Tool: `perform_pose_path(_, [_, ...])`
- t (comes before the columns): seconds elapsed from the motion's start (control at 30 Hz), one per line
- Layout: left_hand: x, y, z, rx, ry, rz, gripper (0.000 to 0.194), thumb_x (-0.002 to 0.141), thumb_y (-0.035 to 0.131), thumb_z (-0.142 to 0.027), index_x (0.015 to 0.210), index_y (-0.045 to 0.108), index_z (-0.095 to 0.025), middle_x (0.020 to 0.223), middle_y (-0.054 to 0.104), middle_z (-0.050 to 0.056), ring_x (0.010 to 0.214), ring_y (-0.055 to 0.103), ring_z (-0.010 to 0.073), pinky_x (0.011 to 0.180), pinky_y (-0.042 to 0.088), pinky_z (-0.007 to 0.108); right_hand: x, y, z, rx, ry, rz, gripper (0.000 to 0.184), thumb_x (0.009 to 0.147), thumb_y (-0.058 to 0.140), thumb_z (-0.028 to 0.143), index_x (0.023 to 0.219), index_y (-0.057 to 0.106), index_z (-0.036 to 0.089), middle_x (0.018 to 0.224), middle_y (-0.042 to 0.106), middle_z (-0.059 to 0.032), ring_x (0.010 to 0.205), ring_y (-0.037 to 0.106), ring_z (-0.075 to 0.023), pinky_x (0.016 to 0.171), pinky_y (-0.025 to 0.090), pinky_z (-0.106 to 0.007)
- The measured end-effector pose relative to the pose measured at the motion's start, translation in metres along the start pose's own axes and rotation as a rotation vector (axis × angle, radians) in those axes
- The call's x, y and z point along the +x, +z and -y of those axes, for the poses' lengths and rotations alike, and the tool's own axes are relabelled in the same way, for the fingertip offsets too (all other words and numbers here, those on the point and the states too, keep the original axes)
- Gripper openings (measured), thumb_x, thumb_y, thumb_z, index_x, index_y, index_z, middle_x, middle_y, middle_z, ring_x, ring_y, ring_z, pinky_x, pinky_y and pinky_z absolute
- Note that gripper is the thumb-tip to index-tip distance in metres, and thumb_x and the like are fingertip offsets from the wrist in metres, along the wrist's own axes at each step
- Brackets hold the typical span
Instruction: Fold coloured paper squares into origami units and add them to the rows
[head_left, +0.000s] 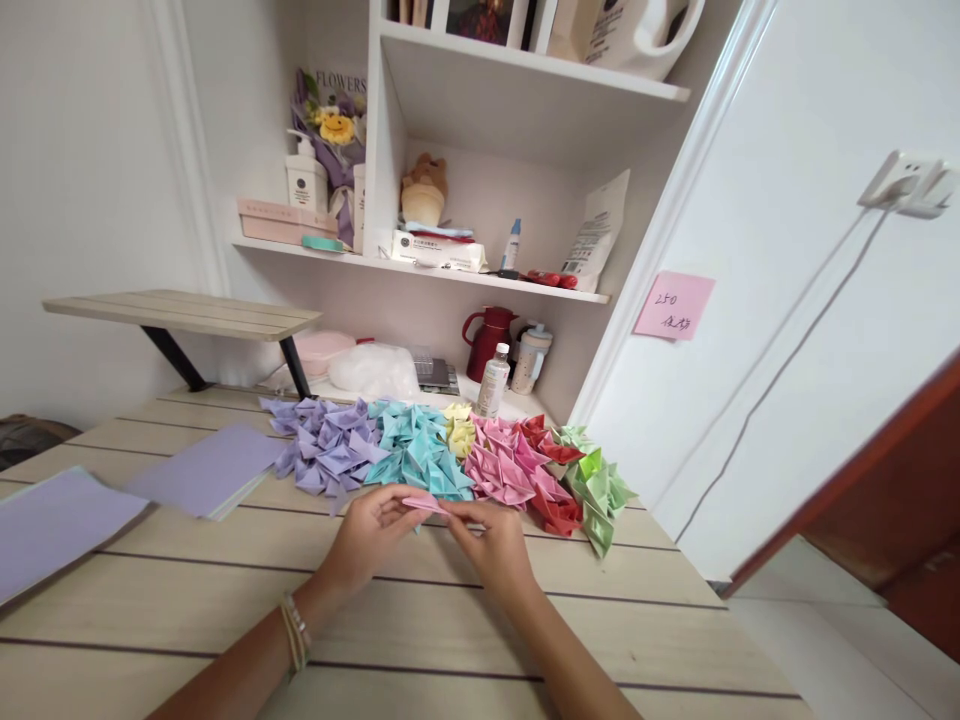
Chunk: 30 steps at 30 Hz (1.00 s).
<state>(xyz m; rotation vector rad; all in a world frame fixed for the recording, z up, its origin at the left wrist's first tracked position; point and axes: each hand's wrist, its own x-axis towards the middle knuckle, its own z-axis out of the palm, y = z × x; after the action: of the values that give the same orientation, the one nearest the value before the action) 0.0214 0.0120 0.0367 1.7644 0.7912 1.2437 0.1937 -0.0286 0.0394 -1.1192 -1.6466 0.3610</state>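
Note:
Between my two hands is a small folded piece of pink paper (pixel 424 503), held just above the table near the front of the origami piles. My left hand (pixel 373 535) pinches its left side with thumb and fingers. At its right end, my right hand (pixel 491 540) grips the paper between thumb and forefinger. Beyond them lie heaps of folded paper pieces in purple (pixel 326 447), blue (pixel 418 450), yellow (pixel 459 432), pink (pixel 506 465), red (pixel 559 512) and green (pixel 598 495).
Stacks of purple paper (pixel 210 468) lie on the slatted table (pixel 420 630) at left, beside a small raised stand (pixel 187 312). Behind the heaps stand a clear bottle (pixel 492 382), a red jug (pixel 491 342) and a tumbler (pixel 531 358) under white shelves (pixel 480 272).

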Motion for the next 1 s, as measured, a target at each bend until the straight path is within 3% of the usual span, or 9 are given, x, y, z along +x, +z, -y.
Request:
perform_pose_path(0.1, [0.000, 0.001, 0.003, -0.071, -0.054, -0.005, 0.021, 0.073, 0.064, -0.028, 0.090, 0.065, -0.015, 0.086, 0.070, 0.007, 0.082, 0.066, 0.0207, 0.074, 0.053, 0.030, -0.001, 0.004, 0.005, 0.090, 0.093, 0.065, 0.023, 0.073, 0.065, 0.030, 0.092, 0.072, 0.019, 0.086, 0.073, -0.0062, 0.075, 0.068, -0.0225, 0.069, 0.055, -0.031])
perform_pose_path(0.43, [-0.004, 0.000, -0.008, 0.266, 0.097, 0.019, 0.016, 0.079, 0.055, -0.026, 0.090, 0.066, -0.021, 0.088, 0.064, 0.004, 0.073, 0.061, 0.0159, 0.068, 0.050, 0.025, -0.001, 0.004, 0.003, 0.158, 0.188, 0.120, 0.029, 0.077, 0.061, 0.037, 0.100, 0.069, 0.020, 0.086, 0.072, -0.0068, 0.072, 0.067, -0.0225, 0.066, 0.054, -0.032])
perform_pose_path(0.63, [-0.004, -0.001, -0.016, 0.213, 0.111, 0.072, 0.022, 0.079, 0.050, -0.018, 0.097, 0.063, -0.020, 0.093, 0.061, 0.006, 0.081, 0.060, 0.0173, 0.069, 0.051, 0.025, 0.001, 0.007, -0.004, 0.381, 0.283, 0.141, 0.035, 0.071, 0.067, 0.038, 0.098, 0.067, 0.017, 0.080, 0.073, -0.0072, 0.074, 0.068, -0.0235, 0.068, 0.053, -0.033])
perform_pose_path(0.87, [-0.008, 0.004, -0.013, 0.262, 0.154, 0.075, 0.027, 0.075, 0.048, -0.009, 0.095, 0.062, -0.020, 0.091, 0.060, 0.005, 0.084, 0.057, 0.0184, 0.076, 0.048, 0.029, -0.002, 0.004, 0.004, 0.024, 0.110, 0.124, 0.026, 0.083, 0.051, 0.030, 0.103, 0.063, 0.019, 0.070, 0.070, -0.0033, 0.060, 0.064, -0.0172, 0.059, 0.048, -0.025])
perform_pose_path(1.0, [-0.008, 0.008, -0.012, -0.038, 0.008, -0.023, 0.037, 0.075, 0.059, -0.020, 0.110, 0.051, -0.020, 0.086, 0.058, 0.004, 0.084, 0.059, 0.0183, 0.074, 0.050, 0.030, -0.003, 0.007, 0.004, 0.116, 0.127, 0.024, 0.015, 0.082, 0.050, 0.028, 0.088, 0.058, 0.018, 0.065, 0.066, -0.0023, 0.059, 0.062, -0.0161, 0.055, 0.047, -0.023])
